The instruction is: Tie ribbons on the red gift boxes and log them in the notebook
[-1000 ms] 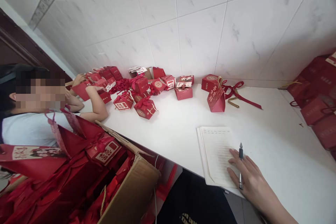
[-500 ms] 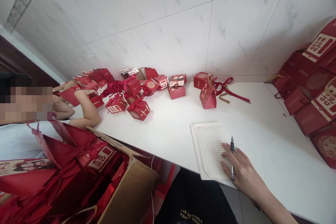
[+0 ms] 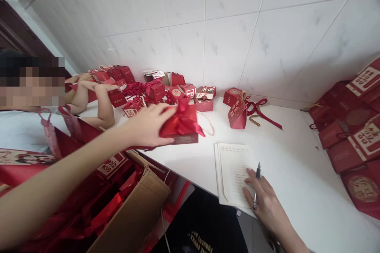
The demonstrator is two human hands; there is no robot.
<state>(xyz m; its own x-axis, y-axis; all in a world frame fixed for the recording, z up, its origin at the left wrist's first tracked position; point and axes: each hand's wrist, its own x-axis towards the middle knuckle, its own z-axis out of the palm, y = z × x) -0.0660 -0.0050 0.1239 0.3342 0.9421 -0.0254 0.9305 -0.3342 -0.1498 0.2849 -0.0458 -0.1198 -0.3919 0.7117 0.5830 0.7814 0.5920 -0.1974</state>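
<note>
My left hand (image 3: 150, 124) reaches in from the lower left and grips a red gift box (image 3: 181, 124) with a ribbon bow and a loop of cord, above the white table. My right hand (image 3: 264, 195) rests at the right edge of an open notebook (image 3: 234, 174), with a pen (image 3: 257, 174) held between its fingers, nib pointing away from me. A few lines of writing show at the top of the page.
Red boxes (image 3: 237, 114) and a loose ribbon (image 3: 268, 116) lie near the wall. More boxes are stacked at right (image 3: 347, 126). A cardboard carton (image 3: 133, 201) of red boxes stands at lower left. Another person's arms (image 3: 103, 104) are at the far left.
My left hand has come into view from the left with a red box in its grip. My right hand stays by the notebook with the pen. The view has shifted a little.
</note>
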